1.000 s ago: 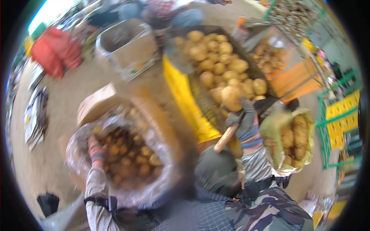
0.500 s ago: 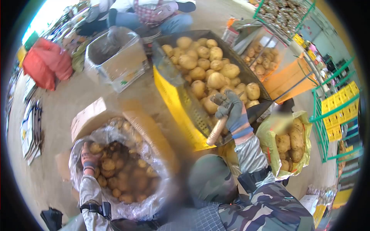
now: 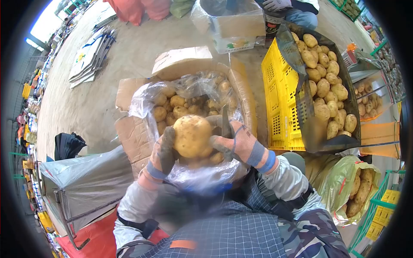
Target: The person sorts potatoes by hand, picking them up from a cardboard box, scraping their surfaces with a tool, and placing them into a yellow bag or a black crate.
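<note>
A large, pale yellow potato (image 3: 192,136) is held up over the open box. My left hand (image 3: 161,154), in an orange and dark-grey glove, is closed around its left side. My right hand (image 3: 243,145), gloved alike with a blue cuff, is at its right side, thumb against the skin and one dark fingertip raised; its other fingers are partly hidden. Below lies a cardboard box (image 3: 241,96) lined with clear plastic (image 3: 144,101). Smaller, browner potatoes (image 3: 178,101) fill it, partly covered by the held potato and my hands.
To the right stands a yellow crate (image 3: 277,92) with a dark liner, full of pale potatoes (image 3: 330,94). A yellowish bag (image 3: 331,193) of potatoes is at lower right. Flattened cartons (image 3: 92,56) lie at upper left. Another person's gloved hand (image 3: 276,4) shows beyond a plastic-lined carton (image 3: 241,32).
The view has swung left. My right hand, earlier over the crate with a wooden handle, is now at the box; that handle no longer shows. My left hand has lifted from the box's potatoes.
</note>
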{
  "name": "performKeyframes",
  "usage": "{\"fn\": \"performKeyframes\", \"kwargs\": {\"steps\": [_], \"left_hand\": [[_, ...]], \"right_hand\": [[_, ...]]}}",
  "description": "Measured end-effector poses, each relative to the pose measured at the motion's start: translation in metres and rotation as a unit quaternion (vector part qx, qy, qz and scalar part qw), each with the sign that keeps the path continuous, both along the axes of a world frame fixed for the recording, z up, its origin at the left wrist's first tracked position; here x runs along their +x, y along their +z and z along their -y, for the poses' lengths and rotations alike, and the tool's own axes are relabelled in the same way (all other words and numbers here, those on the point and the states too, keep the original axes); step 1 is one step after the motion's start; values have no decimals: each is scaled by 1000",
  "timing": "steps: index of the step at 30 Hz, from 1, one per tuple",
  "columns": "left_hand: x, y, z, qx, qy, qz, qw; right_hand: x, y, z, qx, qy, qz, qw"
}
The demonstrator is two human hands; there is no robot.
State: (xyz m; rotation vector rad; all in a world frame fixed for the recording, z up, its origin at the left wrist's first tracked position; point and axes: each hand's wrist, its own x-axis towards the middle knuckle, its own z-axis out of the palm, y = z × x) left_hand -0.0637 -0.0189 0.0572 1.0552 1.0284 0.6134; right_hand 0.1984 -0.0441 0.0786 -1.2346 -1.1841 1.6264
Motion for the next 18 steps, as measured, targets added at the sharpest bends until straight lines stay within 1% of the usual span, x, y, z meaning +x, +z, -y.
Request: {"fn": "performKeyframes", "kwargs": {"steps": [1, 2, 5, 6, 8, 9, 11, 12, 13, 14, 15, 17, 18], "left_hand": [[1, -4, 7, 28, 14, -52, 998], [6, -4, 12, 50, 34, -3, 998], [32, 14, 29, 116, 91, 144, 978], [28, 18, 27, 79, 37, 196, 977], [23, 17, 24, 94, -13, 193, 977], [24, 20, 25, 101, -16, 156, 982], [27, 28, 26, 112, -25, 81, 990], [28, 24, 26, 148, -21, 66, 987], [30, 18, 26, 183, -17, 51, 982], [28, 12, 25, 226, -20, 9, 974], [27, 10, 23, 231, -19, 1, 973], [26, 7, 18, 243, -15, -15, 970], [22, 2, 15, 267, -47, -58, 961]], "right_hand": [[-5, -7, 4, -13, 0, -62, 998], [-6, -9, 4, 6, -1, -55, 998], [-13, -33, 1, 97, -51, -110, 988], [-14, -35, 2, 141, -48, -28, 988], [-16, -30, 0, 224, -34, 40, 973], [-15, -28, 0, 262, -28, 74, 962], [-10, -23, 0, 234, -22, 191, 953], [-7, -22, 0, 219, -20, 248, 943], [-3, -27, 3, 234, -10, 306, 923], [1, -32, 6, 248, -1, 363, 898], [3, -35, 9, 260, 9, 418, 870], [1, -25, 11, 188, 84, 466, 861], [-3, -16, 9, 153, 122, 486, 852]]}}
